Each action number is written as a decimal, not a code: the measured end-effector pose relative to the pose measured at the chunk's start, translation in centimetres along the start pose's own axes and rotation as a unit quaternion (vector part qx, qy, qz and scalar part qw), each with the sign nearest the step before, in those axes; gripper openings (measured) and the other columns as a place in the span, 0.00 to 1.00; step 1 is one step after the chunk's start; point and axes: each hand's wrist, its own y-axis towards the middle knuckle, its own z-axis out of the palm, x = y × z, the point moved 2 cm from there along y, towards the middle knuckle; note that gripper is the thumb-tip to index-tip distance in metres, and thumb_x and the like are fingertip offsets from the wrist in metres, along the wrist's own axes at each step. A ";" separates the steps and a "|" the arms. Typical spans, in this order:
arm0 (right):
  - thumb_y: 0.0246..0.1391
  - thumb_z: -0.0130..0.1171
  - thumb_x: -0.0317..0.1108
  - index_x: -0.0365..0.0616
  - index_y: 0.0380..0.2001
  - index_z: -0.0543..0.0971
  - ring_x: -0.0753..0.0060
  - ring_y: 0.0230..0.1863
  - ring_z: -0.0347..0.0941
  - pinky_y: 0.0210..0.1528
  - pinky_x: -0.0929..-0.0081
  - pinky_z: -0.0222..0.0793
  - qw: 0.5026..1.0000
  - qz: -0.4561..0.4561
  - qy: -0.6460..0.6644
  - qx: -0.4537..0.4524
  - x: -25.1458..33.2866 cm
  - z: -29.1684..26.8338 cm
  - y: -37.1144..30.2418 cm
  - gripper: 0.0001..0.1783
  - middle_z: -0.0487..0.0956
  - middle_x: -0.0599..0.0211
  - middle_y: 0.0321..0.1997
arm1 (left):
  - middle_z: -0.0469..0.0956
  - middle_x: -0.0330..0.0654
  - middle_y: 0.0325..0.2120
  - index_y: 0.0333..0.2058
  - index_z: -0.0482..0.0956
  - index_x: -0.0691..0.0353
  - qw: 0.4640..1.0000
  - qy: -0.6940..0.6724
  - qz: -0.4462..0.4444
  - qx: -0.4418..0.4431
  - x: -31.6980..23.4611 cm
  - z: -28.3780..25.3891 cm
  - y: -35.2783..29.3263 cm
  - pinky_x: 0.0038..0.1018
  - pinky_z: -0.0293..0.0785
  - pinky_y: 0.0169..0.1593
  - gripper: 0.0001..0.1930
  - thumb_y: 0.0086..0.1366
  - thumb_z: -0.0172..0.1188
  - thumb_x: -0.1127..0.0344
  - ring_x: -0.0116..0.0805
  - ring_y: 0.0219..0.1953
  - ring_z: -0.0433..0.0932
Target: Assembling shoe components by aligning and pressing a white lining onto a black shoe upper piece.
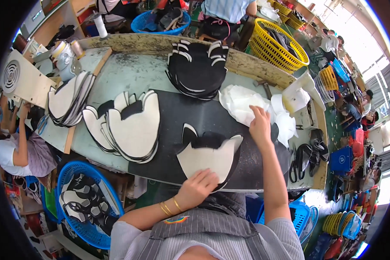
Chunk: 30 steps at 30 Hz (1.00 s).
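A cream shoe-upper piece with black parts (pixel 208 160) lies on the black mat in front of me. My left hand (pixel 199 185) rests flat on its lower edge, fingers stretched out. Over on the right, my right hand (pixel 261 125) reaches to a crumpled pile of thin white sheets (pixel 238 104). Its fingers are extended at the pile's edge; whether they touch a sheet I cannot make out. Left of the mat's middle is a stack of cream upper pieces (pixel 134 130). A stack of black upper pieces (pixel 197 71) lies at the far edge of the mat.
Another stack of upper pieces (pixel 71 99) is at the left, near a beige machine (pixel 24 80). A hammer (pixel 264 89) and black straps (pixel 305 160) lie on the right. A blue basket of pieces (pixel 91 169) stands below left, a yellow basket (pixel 260 41) beyond the raised table edge.
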 end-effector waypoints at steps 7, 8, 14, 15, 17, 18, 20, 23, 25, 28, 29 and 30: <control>0.55 0.52 0.25 0.40 0.39 0.75 0.76 0.35 0.70 0.41 0.79 0.64 0.909 0.164 0.384 -0.019 -1.0 -0.1 0.5 0.08 0.77 0.70 0.33 | 0.79 0.47 0.33 0.37 0.78 0.64 0.970 -0.161 -0.179 -0.015 2.4 -1.3 3.3 0.34 0.76 0.44 0.16 0.54 0.65 0.59 0.43 0.39 0.79; 0.59 0.49 0.27 0.38 0.37 0.75 0.87 0.30 0.65 0.35 0.87 0.61 0.879 0.173 0.445 -0.015 0.3 -1.3 0.4 0.07 0.74 0.76 0.29 | 0.79 0.46 0.35 0.40 0.78 0.64 0.968 -0.165 -0.174 -0.079 2.8 -1.7 4.6 0.31 0.76 0.42 0.15 0.55 0.65 0.63 0.42 0.38 0.80; 0.59 0.49 0.27 0.37 0.35 0.74 0.88 0.28 0.65 0.31 0.87 0.60 0.803 0.213 0.553 0.071 5.3 -5.3 -2.7 0.06 0.74 0.77 0.27 | 0.71 0.43 0.49 0.55 0.65 0.65 0.755 -0.574 -0.314 -0.049 3.5 -1.5 10.5 0.27 0.69 0.53 0.32 0.54 0.68 0.63 0.32 0.49 0.72; 0.58 0.50 0.27 0.36 0.35 0.74 0.88 0.28 0.65 0.30 0.87 0.61 0.837 0.193 0.507 0.066 5.8 -5.7 -3.6 0.06 0.74 0.76 0.27 | 0.72 0.44 0.47 0.53 0.66 0.67 0.686 -0.650 -0.325 -0.033 2.5 -1.6 11.1 0.27 0.71 0.51 0.32 0.54 0.69 0.60 0.31 0.47 0.73; 0.56 0.51 0.26 0.35 0.31 0.73 0.85 0.25 0.64 0.28 0.83 0.61 0.896 0.152 0.417 0.015 7.5 -6.8 -4.7 0.05 0.73 0.73 0.24 | 0.75 0.43 0.41 0.49 0.69 0.68 0.736 -0.596 -0.317 -0.042 1.4 -1.6 10.8 0.24 0.73 0.47 0.26 0.56 0.67 0.63 0.26 0.42 0.74; 0.56 0.51 0.27 0.36 0.31 0.73 0.84 0.26 0.66 0.30 0.82 0.63 0.941 0.084 0.327 -0.021 7.7 -6.9 -5.3 0.05 0.74 0.72 0.24 | 0.76 0.41 0.38 0.47 0.70 0.69 0.723 -0.593 -0.354 -0.034 1.3 -1.7 10.4 0.23 0.73 0.44 0.23 0.56 0.66 0.66 0.25 0.38 0.75; 0.55 0.51 0.28 0.37 0.30 0.73 0.82 0.26 0.67 0.32 0.81 0.64 0.970 0.021 0.235 -0.049 7.9 -7.0 -6.2 0.05 0.74 0.71 0.24 | 0.78 0.36 0.28 0.40 0.74 0.68 0.698 -0.592 -0.399 -0.058 0.5 -2.1 9.5 0.20 0.74 0.36 0.12 0.58 0.64 0.72 0.21 0.29 0.75; 0.58 0.49 0.32 0.39 0.30 0.74 0.76 0.30 0.72 0.37 0.79 0.67 0.794 0.263 0.538 0.103 7.2 -5.4 -6.9 0.08 0.76 0.68 0.26 | 0.78 0.36 0.29 0.35 0.77 0.66 0.693 -0.583 -0.424 -0.021 0.1 -2.9 7.6 0.18 0.72 0.38 0.07 0.59 0.63 0.72 0.21 0.31 0.75; 0.62 0.42 0.39 0.43 0.33 0.75 0.73 0.30 0.70 0.40 0.77 0.65 0.423 0.492 0.755 0.093 8.4 -3.0 -6.9 0.15 0.75 0.69 0.27 | 0.78 0.35 0.28 0.33 0.78 0.65 0.683 -0.592 -0.426 -0.044 0.4 -2.7 6.4 0.16 0.71 0.36 0.06 0.59 0.63 0.71 0.19 0.30 0.74; 0.63 0.45 0.41 0.39 0.34 0.75 0.79 0.27 0.68 0.33 0.79 0.65 0.691 0.358 0.616 0.121 7.2 -3.3 -9.5 0.16 0.73 0.70 0.27 | 0.78 0.34 0.25 0.35 0.79 0.64 0.605 -0.619 -0.486 -0.121 2.1 -2.7 4.2 0.19 0.70 0.32 0.06 0.61 0.61 0.69 0.19 0.28 0.74; 0.63 0.46 0.39 0.38 0.33 0.74 0.82 0.28 0.68 0.32 0.80 0.65 0.819 0.302 0.486 0.037 7.6 -4.3 -10.0 0.15 0.73 0.70 0.26 | 0.78 0.34 0.25 0.35 0.79 0.64 0.611 -0.616 -0.481 -0.126 2.0 -3.1 4.1 0.19 0.70 0.32 0.06 0.61 0.61 0.69 0.19 0.28 0.74; 0.62 0.49 0.35 0.36 0.34 0.74 0.83 0.30 0.69 0.33 0.82 0.66 0.844 0.263 0.466 0.044 7.8 -4.8 -11.0 0.12 0.73 0.71 0.27 | 0.79 0.36 0.25 0.34 0.79 0.64 0.759 -0.455 -0.441 -0.147 2.2 -3.8 4.1 0.20 0.71 0.32 0.06 0.61 0.60 0.68 0.22 0.28 0.76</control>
